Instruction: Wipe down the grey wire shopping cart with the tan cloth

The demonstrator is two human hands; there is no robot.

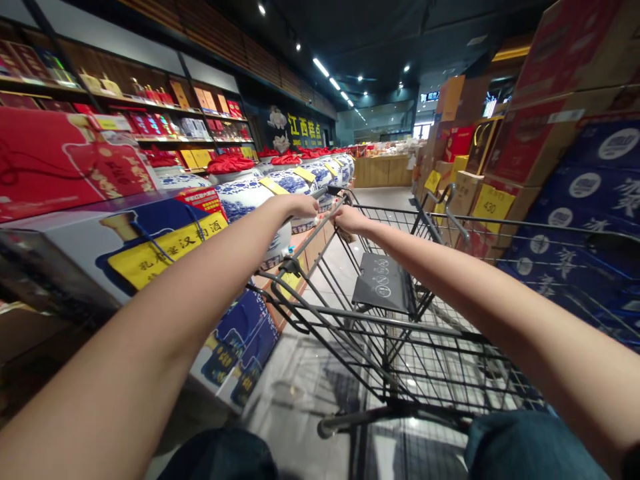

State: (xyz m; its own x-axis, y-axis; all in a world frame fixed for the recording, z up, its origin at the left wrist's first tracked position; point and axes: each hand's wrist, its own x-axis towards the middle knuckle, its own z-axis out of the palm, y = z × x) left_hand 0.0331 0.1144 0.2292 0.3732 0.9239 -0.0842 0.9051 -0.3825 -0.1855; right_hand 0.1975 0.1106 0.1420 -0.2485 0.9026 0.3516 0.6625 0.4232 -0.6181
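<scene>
A black wire shopping cart (400, 323) stands tilted across the view in front of me, with a dark panel (383, 281) inside its frame. Both my arms reach forward to its far left corner. My left hand (303, 206) is closed at the top rail of the cart, its fingers curled and partly hidden. Close beside it on the right, my right hand (349, 220) is wrapped round the same rail area. The two hands are a short gap apart. Nothing shows inside the cart's wire basket apart from the panel.
Blue-and-white jars (240, 193) with red cloth tops line the left, behind boxed goods (165, 230). Shelves (150, 103) of bottles stand behind them. Stacked blue cartons (585, 207) and brown boxes (545, 140) rise on the right. A tiled aisle (387, 198) runs ahead to a wooden counter (383, 171).
</scene>
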